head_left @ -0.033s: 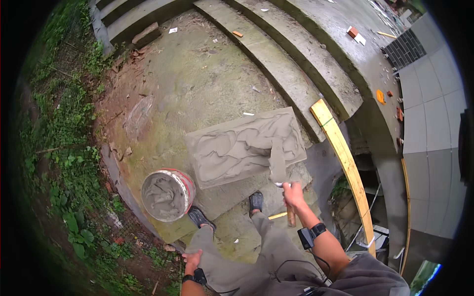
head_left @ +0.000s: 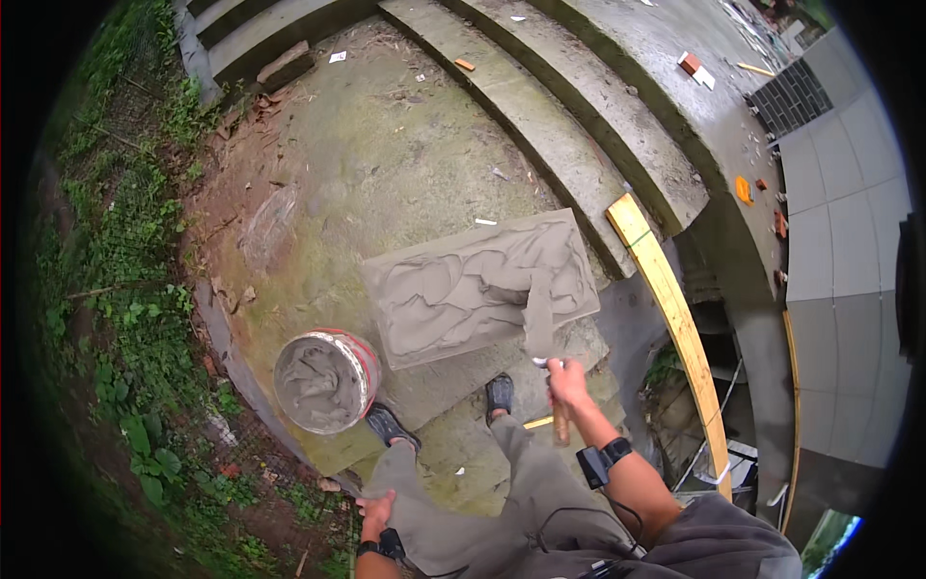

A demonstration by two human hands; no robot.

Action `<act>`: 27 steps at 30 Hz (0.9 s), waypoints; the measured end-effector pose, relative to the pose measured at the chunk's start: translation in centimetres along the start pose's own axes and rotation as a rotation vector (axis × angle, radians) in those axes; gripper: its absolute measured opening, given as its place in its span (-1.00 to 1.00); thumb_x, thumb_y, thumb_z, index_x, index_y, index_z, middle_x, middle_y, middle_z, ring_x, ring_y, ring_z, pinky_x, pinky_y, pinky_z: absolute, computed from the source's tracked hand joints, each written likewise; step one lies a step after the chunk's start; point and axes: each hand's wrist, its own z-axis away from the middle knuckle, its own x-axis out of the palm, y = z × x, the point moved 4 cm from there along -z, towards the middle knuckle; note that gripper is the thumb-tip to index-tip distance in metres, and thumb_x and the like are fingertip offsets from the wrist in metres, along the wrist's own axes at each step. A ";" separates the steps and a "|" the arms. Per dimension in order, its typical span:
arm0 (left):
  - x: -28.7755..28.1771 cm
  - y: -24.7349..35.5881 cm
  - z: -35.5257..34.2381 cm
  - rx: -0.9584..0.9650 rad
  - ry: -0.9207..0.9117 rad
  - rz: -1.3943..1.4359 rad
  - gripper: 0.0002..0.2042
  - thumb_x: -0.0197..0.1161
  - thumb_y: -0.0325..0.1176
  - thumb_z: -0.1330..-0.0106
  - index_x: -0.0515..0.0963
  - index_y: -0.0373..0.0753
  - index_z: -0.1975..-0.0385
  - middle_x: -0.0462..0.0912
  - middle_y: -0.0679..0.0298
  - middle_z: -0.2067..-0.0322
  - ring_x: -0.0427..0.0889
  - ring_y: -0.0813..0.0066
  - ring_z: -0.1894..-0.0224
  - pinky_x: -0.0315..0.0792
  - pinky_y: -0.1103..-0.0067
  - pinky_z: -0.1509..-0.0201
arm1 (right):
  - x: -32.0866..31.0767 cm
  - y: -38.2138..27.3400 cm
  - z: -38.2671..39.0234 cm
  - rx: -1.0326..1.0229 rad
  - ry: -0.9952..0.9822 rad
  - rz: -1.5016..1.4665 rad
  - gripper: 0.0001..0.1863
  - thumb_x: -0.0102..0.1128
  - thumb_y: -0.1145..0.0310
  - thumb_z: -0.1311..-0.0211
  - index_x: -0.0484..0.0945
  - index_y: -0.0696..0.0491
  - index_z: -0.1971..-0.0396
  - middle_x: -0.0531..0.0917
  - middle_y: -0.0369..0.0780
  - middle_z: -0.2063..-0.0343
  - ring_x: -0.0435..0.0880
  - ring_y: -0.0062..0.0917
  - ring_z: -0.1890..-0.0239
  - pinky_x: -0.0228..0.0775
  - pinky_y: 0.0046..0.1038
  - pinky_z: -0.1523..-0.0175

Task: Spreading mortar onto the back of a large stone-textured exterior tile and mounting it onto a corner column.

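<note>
- From my head, looking down, I see my right hand closed around the handle of a trowel. The wood end sticks out on the near side of my fist.
- The trowel's flat blade points away from me, over the right part of a gray slab. I can't tell if it presses on the wet mortar there.
- Just now, my right hand and the trowel have moved a tiny bit to the left. The mortar looks the same, so I think this small move has not made it any smoother. It is all wavy and bumpy.
- The slab lies flat on the ground, on the far side of my shoes.
- My left hand is down by my left leg, touching my pants. I can't tell if it holds anything.
- A bucket with gray mortar inside stands to the left of the slab, just beside my left shoe.
- A long wood plank is on the right, and steps are on the far side.
</note>
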 end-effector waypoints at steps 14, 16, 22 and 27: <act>-1.3 -4.0 -2.8 -0.205 -0.040 0.072 0.35 0.49 0.16 -0.17 -0.55 -0.33 -0.53 -0.36 -0.24 -0.57 -0.17 -0.08 -0.62 0.14 0.16 -0.53 | 5.7 -6.3 -5.2 -0.817 0.149 1.471 -0.84 0.01 0.37 -0.39 0.47 0.16 0.24 0.64 0.00 0.47 0.79 -0.14 0.43 0.65 -0.19 0.42; -1.6 -4.3 -3.0 -0.223 -0.041 0.027 0.34 0.48 0.16 -0.18 -0.55 -0.31 -0.54 -0.36 -0.21 -0.58 -0.15 -0.07 -0.62 0.18 0.17 -0.51 | 3.4 -7.8 -6.9 -0.831 0.238 1.516 -0.88 0.01 0.42 -0.37 0.47 0.15 0.26 0.64 0.02 0.44 0.79 -0.15 0.45 0.64 -0.21 0.44; -1.5 -2.3 -1.0 -0.186 -0.029 0.061 0.34 0.49 0.17 -0.17 -0.54 -0.30 -0.55 -0.38 -0.17 -0.59 -0.20 -0.04 -0.63 0.19 0.15 -0.49 | 4.0 -2.1 -11.4 -0.364 0.211 0.713 -0.56 0.15 0.13 -0.33 0.56 0.31 0.21 0.72 0.20 0.40 0.80 -0.10 0.44 0.65 -0.11 0.36; -2.2 -2.6 -1.3 -0.157 -0.087 0.099 0.35 0.50 0.16 -0.17 -0.54 -0.33 -0.54 -0.39 -0.17 -0.59 -0.31 0.03 -0.65 0.17 0.14 -0.50 | 17.2 -5.6 -6.2 -0.030 -0.162 -0.070 -0.65 0.08 0.24 -0.40 0.46 0.31 0.29 0.59 -0.03 0.59 0.65 -0.33 0.66 0.53 -0.22 0.60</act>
